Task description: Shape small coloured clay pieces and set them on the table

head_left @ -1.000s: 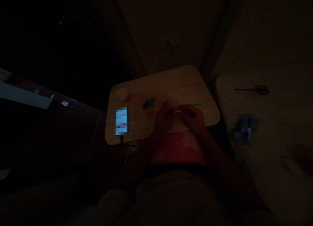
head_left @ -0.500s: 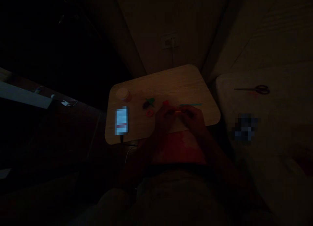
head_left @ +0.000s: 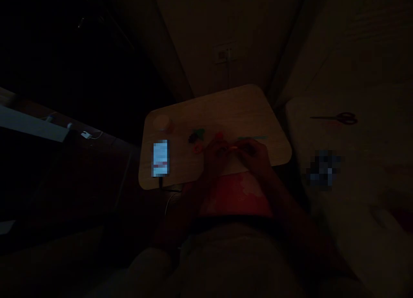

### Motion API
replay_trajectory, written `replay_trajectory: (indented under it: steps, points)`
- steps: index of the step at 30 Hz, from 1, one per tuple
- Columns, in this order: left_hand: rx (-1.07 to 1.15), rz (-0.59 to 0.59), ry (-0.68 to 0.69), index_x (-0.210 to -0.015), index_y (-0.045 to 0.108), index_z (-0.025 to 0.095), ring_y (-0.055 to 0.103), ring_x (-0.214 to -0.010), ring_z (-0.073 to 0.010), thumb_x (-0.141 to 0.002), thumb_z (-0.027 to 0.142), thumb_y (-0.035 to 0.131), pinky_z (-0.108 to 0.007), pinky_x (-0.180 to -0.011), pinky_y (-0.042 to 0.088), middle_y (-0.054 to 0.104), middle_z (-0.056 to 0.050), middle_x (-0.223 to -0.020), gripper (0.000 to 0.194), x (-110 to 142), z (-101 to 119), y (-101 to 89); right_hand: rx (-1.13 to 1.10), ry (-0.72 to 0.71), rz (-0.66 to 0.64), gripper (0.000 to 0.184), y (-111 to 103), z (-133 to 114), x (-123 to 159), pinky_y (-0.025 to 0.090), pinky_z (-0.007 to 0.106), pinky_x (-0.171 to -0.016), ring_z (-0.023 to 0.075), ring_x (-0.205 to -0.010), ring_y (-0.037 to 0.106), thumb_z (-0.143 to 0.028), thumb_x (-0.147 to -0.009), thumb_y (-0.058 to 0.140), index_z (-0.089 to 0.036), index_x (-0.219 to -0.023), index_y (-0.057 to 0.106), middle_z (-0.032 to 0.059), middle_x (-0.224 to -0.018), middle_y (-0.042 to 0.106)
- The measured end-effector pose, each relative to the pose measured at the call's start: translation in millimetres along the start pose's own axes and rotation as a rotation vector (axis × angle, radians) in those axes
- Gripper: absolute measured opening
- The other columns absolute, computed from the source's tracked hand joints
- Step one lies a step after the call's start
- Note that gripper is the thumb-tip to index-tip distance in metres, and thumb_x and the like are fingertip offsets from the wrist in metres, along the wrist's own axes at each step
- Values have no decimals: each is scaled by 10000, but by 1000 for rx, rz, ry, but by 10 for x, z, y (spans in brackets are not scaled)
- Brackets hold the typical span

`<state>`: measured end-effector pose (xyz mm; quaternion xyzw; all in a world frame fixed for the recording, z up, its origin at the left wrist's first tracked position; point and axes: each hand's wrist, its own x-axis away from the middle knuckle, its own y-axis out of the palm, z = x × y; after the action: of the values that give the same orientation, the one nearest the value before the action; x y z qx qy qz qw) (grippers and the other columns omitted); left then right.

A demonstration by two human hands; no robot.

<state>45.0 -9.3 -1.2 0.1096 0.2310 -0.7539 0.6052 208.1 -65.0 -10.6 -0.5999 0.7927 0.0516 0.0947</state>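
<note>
The picture is very dark. Over the near side of a small wooden table (head_left: 226, 106), both my hands are closed and meet at a small, thin orange piece (head_left: 232, 148). My left hand (head_left: 214, 156) pinches its left end, and my right hand (head_left: 256, 155) pinches the right end. What the piece is made of does not show. Just beyond my left hand lies a small red piece (head_left: 219, 135). An orange ring-like piece (head_left: 198, 148) is beside that hand, with green (head_left: 199, 133) and dark (head_left: 192, 138) pieces behind it. Past my right hand lies a thin teal strip (head_left: 253, 137).
A lit phone (head_left: 160, 158), blurred out, is at the table's left with a cable (head_left: 160, 182). Behind it stands a small round tub (head_left: 163, 122). On the pale surface at right are scissors (head_left: 342, 118) and a pixelated item (head_left: 324, 169). A wall socket (head_left: 224, 55) is behind.
The scene has grown dimmer. My hands stay in nearly the same place, still pinching the orange piece, with only slight finger movement.
</note>
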Motion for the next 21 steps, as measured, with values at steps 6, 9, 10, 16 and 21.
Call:
replay_trajectory:
  steps: [6,9,10,16,21]
  points:
    - [57,-16,-73,-974,787,211,709,-866,-170,-845,557,845,-312,-808,586,765,-54,-962,374,29,-36,24,-4,60,54,254,-8,-7,-14,596,328,-687,197,-749,726,-450,-789,875,-240,-885,771,34,-851,800]
    - [77,-39,-92,-1061,770,215,719,-900,-178,-866,540,827,-321,-834,594,765,-61,-1009,383,44,-82,30,-54,103,77,311,-9,-36,-24,578,308,-653,184,-719,700,-495,-749,906,-242,-855,760,25,-823,783]
    - [73,-49,-99,-1055,769,213,723,-916,-183,-874,524,822,-327,-847,596,767,-65,-1019,364,48,-95,28,-68,115,72,327,-9,-46,-27,575,305,-654,182,-719,697,-510,-742,910,-241,-851,760,24,-825,783]
    - [67,-124,-99,-1077,770,212,714,-912,-189,-888,490,813,-328,-849,585,763,-61,-1002,339,60,-69,4,-90,127,-20,379,-11,-51,-41,532,302,-594,178,-658,662,-599,-768,865,-234,-802,769,21,-759,761]
    - [-5,-185,74,-1127,793,245,672,-984,-215,-873,465,842,-355,-878,574,715,-69,-1056,340,35,2,-6,-170,205,-48,362,-7,-64,-59,526,300,-589,173,-642,657,-561,-734,899,-224,-738,767,23,-746,760]
